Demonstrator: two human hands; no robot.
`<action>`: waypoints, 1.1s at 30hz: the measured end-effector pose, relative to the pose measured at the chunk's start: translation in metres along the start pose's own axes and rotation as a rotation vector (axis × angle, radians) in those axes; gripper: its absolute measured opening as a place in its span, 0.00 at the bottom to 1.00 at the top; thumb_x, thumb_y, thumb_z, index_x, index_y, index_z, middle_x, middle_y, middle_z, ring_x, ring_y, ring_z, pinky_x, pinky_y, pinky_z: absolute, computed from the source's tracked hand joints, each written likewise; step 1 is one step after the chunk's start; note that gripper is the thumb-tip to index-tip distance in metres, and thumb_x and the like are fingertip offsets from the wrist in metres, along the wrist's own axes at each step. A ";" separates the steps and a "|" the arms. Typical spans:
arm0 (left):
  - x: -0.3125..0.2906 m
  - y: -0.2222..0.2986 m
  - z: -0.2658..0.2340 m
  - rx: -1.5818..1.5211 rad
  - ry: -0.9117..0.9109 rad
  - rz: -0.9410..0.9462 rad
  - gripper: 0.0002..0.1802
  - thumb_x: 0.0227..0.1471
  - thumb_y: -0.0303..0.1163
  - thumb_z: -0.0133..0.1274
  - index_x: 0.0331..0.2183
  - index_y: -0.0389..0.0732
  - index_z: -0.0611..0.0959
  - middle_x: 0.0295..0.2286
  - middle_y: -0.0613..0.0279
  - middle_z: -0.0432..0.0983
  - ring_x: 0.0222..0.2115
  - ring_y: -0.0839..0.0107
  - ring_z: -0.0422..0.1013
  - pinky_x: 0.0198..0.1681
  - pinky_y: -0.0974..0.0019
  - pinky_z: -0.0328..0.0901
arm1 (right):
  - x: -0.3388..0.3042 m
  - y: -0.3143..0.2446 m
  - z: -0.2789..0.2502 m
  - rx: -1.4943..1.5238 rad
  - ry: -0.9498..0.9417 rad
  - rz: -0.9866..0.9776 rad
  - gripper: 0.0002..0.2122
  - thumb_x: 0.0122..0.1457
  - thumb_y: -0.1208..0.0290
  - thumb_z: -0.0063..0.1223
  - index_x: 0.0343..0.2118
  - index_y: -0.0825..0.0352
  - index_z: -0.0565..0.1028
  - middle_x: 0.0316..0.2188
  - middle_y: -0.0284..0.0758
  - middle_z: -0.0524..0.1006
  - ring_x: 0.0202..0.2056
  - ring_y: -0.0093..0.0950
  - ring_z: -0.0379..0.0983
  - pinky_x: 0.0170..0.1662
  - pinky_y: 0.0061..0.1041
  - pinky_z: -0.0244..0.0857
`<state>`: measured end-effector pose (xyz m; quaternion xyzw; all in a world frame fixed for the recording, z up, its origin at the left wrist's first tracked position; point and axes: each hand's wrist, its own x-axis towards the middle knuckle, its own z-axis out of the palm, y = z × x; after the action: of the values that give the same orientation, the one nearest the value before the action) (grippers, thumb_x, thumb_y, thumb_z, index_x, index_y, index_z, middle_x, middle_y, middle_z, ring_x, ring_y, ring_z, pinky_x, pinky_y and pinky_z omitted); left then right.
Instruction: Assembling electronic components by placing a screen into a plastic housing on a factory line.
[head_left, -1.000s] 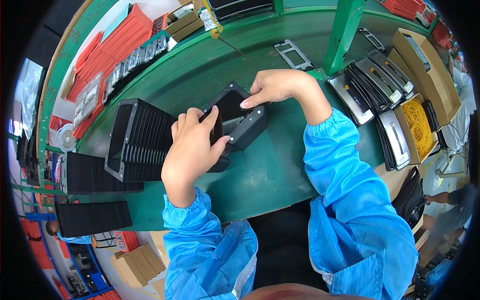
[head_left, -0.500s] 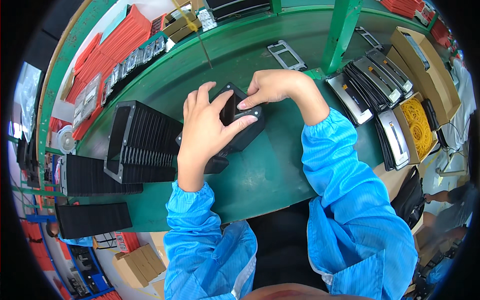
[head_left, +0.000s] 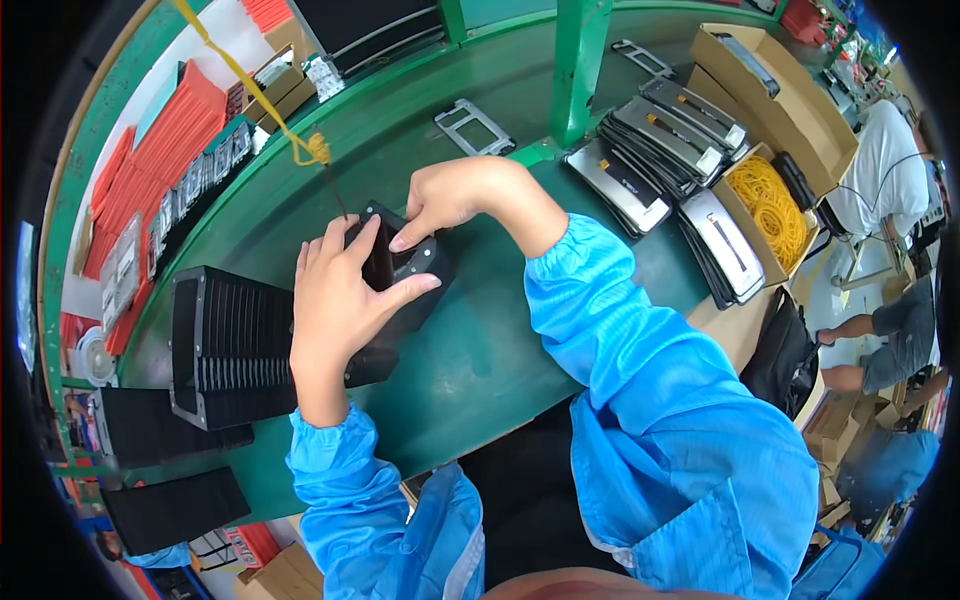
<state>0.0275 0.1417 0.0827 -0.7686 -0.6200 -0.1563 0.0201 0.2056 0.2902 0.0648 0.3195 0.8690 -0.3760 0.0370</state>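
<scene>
A black bellows cover [head_left: 425,295] with a flat, riveted end frame is between my hands on the green bench. My left hand [head_left: 335,290] grips its near left side, with thumb and fingers spread across the opening of the frame. From the far right, my right hand [head_left: 450,200] curls over the edge, its thumb pressed on the frame. My palms and fingers hide much of the piece. Just left of it lies a larger pleated black bellows [head_left: 235,345] with a rectangular frame at its end.
Two more black bellows [head_left: 170,425] lie at the left. A yellow cord [head_left: 260,95] hangs over the bench. A grey metal frame [head_left: 475,128] lies beyond my hands. At the right are stacked silver-and-black covers [head_left: 620,185], coiled yellow cord [head_left: 768,210] in a box, and a green post [head_left: 580,70].
The view has swung to the right, so the bench things appear further left. Both hands keep their hold on the bellows cover, with little visible change in the fingers.
</scene>
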 end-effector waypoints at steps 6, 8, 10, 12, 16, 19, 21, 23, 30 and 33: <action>-0.006 0.006 0.003 -0.043 0.033 -0.044 0.53 0.35 0.66 0.71 0.53 0.34 0.83 0.52 0.47 0.74 0.48 0.46 0.71 0.55 0.47 0.65 | 0.009 0.001 -0.003 -0.021 -0.023 -0.052 0.29 0.58 0.39 0.62 0.28 0.70 0.84 0.17 0.36 0.73 0.22 0.30 0.67 0.28 0.36 0.62; -0.005 0.014 0.007 0.001 0.061 -0.007 0.51 0.38 0.63 0.70 0.54 0.33 0.82 0.54 0.46 0.73 0.49 0.45 0.70 0.55 0.48 0.65 | 0.008 0.004 -0.004 -0.007 -0.029 -0.060 0.29 0.58 0.39 0.62 0.28 0.70 0.84 0.17 0.36 0.74 0.23 0.30 0.68 0.29 0.36 0.64; -0.007 0.006 0.006 0.042 0.077 -0.017 0.50 0.40 0.62 0.70 0.55 0.33 0.82 0.54 0.46 0.73 0.49 0.45 0.70 0.55 0.48 0.65 | 0.006 0.006 -0.005 0.015 -0.013 -0.047 0.30 0.57 0.38 0.63 0.29 0.70 0.85 0.19 0.36 0.76 0.24 0.30 0.71 0.31 0.34 0.66; -0.005 -0.008 0.005 -0.149 0.023 -0.035 0.48 0.42 0.58 0.71 0.57 0.34 0.80 0.57 0.44 0.71 0.52 0.43 0.69 0.58 0.48 0.64 | 0.004 0.005 -0.004 0.022 -0.026 -0.056 0.30 0.57 0.38 0.63 0.29 0.70 0.85 0.19 0.36 0.77 0.24 0.30 0.72 0.32 0.33 0.67; -0.044 -0.013 -0.013 -0.239 0.100 -0.117 0.46 0.44 0.51 0.72 0.59 0.35 0.78 0.60 0.42 0.69 0.57 0.42 0.67 0.62 0.48 0.62 | 0.004 0.002 -0.005 0.046 -0.015 -0.025 0.31 0.56 0.37 0.64 0.29 0.71 0.85 0.21 0.35 0.78 0.26 0.30 0.74 0.34 0.31 0.68; -0.095 -0.018 -0.017 -0.198 0.120 -0.191 0.46 0.44 0.47 0.73 0.60 0.36 0.77 0.61 0.41 0.67 0.59 0.42 0.66 0.63 0.49 0.61 | 0.003 0.003 -0.003 0.053 -0.015 0.004 0.31 0.56 0.37 0.64 0.29 0.71 0.85 0.21 0.35 0.79 0.26 0.29 0.74 0.35 0.31 0.69; -0.122 -0.019 -0.021 -0.069 0.083 -0.302 0.46 0.43 0.45 0.74 0.61 0.38 0.77 0.62 0.41 0.66 0.61 0.42 0.65 0.64 0.50 0.62 | 0.006 0.003 -0.006 0.041 -0.019 -0.015 0.31 0.56 0.37 0.64 0.29 0.71 0.85 0.21 0.35 0.79 0.27 0.29 0.74 0.35 0.31 0.69; -0.124 -0.019 -0.014 -0.126 0.111 -0.315 0.46 0.42 0.45 0.75 0.61 0.38 0.77 0.61 0.41 0.67 0.60 0.43 0.66 0.63 0.51 0.63 | 0.008 0.003 -0.006 0.034 -0.050 -0.042 0.31 0.56 0.37 0.64 0.29 0.71 0.85 0.22 0.35 0.79 0.27 0.29 0.75 0.35 0.31 0.69; -0.109 -0.027 -0.017 -0.198 0.165 -0.364 0.41 0.41 0.42 0.76 0.57 0.39 0.82 0.57 0.43 0.71 0.56 0.45 0.72 0.59 0.54 0.67 | 0.005 0.002 -0.009 0.010 0.016 -0.019 0.29 0.56 0.39 0.66 0.30 0.71 0.85 0.23 0.36 0.80 0.28 0.29 0.76 0.36 0.30 0.69; -0.111 -0.040 -0.014 -0.360 0.169 -0.392 0.37 0.43 0.42 0.75 0.55 0.39 0.84 0.55 0.44 0.73 0.55 0.46 0.73 0.58 0.54 0.67 | 0.007 0.004 -0.003 0.017 -0.009 -0.013 0.27 0.58 0.42 0.65 0.31 0.70 0.85 0.23 0.36 0.81 0.29 0.28 0.77 0.37 0.30 0.70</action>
<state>-0.0346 0.0429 0.0601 -0.6095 -0.7151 -0.3287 -0.0958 0.2028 0.2981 0.0622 0.3126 0.8677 -0.3848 0.0358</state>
